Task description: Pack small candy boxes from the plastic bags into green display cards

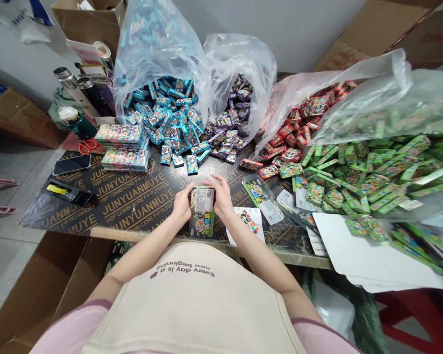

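A printed black-and-green packaging card (202,223) with a pale panel stands close to the table's front edge, between my two hands. My left hand (183,201) grips its left side, fingers closed on the upper edge. My right hand (222,195) holds the right side and upper edge, its fingers curled over the top. What the fingertips press against behind the card is hidden. To the right of my right hand lie a small red packet (248,220) on white paper and another green-and-black card (256,191). Small blue boxes (192,164) lie beyond my hands.
Clear bags spill blue boxes (170,105), purple boxes (227,142), red boxes (293,125) and green boxes (376,172). Stacked packs (123,160), orange scissors (87,146), a phone (73,164) and a black tape cutter (68,192) lie left. White sheets (365,255) overhang the right edge.
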{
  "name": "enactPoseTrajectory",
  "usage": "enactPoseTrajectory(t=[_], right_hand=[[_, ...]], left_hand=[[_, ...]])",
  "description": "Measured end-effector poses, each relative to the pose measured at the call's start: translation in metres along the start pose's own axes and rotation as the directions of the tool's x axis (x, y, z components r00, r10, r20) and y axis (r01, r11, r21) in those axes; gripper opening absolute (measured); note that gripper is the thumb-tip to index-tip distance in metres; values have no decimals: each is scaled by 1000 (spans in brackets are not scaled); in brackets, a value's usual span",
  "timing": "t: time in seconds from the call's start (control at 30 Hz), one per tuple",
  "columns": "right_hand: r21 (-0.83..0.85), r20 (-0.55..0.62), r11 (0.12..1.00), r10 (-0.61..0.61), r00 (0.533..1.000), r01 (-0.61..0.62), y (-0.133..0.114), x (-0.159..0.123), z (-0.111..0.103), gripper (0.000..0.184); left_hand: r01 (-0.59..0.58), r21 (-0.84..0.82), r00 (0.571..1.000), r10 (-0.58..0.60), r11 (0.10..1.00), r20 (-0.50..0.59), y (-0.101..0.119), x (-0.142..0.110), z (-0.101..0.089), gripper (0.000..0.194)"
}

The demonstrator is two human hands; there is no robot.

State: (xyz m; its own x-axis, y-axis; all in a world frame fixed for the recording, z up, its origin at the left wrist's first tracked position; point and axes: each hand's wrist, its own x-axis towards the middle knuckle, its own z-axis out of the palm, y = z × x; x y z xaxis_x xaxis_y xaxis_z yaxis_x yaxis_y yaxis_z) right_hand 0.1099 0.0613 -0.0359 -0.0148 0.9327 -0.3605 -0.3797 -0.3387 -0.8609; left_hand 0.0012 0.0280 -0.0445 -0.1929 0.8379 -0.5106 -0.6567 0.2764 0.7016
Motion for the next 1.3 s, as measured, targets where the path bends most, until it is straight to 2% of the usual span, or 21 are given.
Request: enactPoseTrajectory(t=[0.07, 0.13, 0.2, 0.27, 0.33, 0.4, 0.47, 0.53, 0.6, 0.7, 0.8, 0.93, 1.0, 1.13, 1.23, 1.3], right_hand=[[59, 14, 998, 2, 1000, -3, 2, -1, -6, 39], [76, 42, 997, 18, 999, -21, 3, 0, -11, 40], [53, 62, 998, 19, 998, -23, 4, 2, -13, 41], [36, 66, 999, 6, 998, -8, 4, 2, -13, 32], [28, 52, 999, -36, 998, 35, 3, 0, -13, 18], [18, 34, 992, -127, 991, 126, 3, -4, -15, 11], [-32, -1, 976, -216, 976, 215, 3, -6, -19, 17], [-118, -30, 963, -246, 969, 241, 1, -7, -24, 19], [-181, -29, 960, -222, 975, 213, -4, -6, -28, 19], [-201, 44, 962, -179, 983, 184, -12, -3, -33, 18], [-233, 112, 954, -165, 980, 187, -19, -2, -36, 16], [-271, 173, 937, -177, 969, 219, -23, -3, -41, 18], [-309, 204, 915, -204, 957, 261, -23, -7, -45, 18], [-414, 297, 814, -302, 906, 407, -27, -18, -54, 19], [-462, 416, 756, -278, 866, 465, -31, -19, -69, 25], [-543, 428, 697, -250, 868, 468, -31, -13, -83, 28]], left_hand=[[98, -5, 995, -98, 995, 12, 9, 5, 2, 25], [139, 35, 990, -140, 990, 28, 16, 8, 4, 19], [84, 93, 994, -90, 992, 58, 23, 9, 5, 19], [-53, 182, 994, 36, 982, 100, 29, 8, 6, 16], [-187, 304, 976, 140, 934, 169, 36, 6, 6, 9], [-280, 411, 949, 186, 868, 254, 43, 6, 6, 12], [-322, 484, 929, 172, 814, 328, 50, 7, 6, 19], [-324, 536, 921, 130, 780, 368, 55, 10, 6, 22], [-284, 572, 924, 61, 770, 377, 59, 14, 7, 25], [-240, 610, 927, -9, 755, 375, 62, 20, 8, 26], [-318, 640, 907, 28, 700, 420, 65, 20, 10, 18], [-523, 690, 830, 114, 501, 546, 68, 15, 11, 5], [-597, 693, 787, 128, 405, 604, 68, 12, 10, 5], [-738, 616, 667, 158, 275, 728, 64, 9, 9, 10], [-809, 566, 584, 113, 157, 804, 60, 9, 12, 8], [-832, 549, 554, 62, 75, 831, 59, 9, 13, 15]])
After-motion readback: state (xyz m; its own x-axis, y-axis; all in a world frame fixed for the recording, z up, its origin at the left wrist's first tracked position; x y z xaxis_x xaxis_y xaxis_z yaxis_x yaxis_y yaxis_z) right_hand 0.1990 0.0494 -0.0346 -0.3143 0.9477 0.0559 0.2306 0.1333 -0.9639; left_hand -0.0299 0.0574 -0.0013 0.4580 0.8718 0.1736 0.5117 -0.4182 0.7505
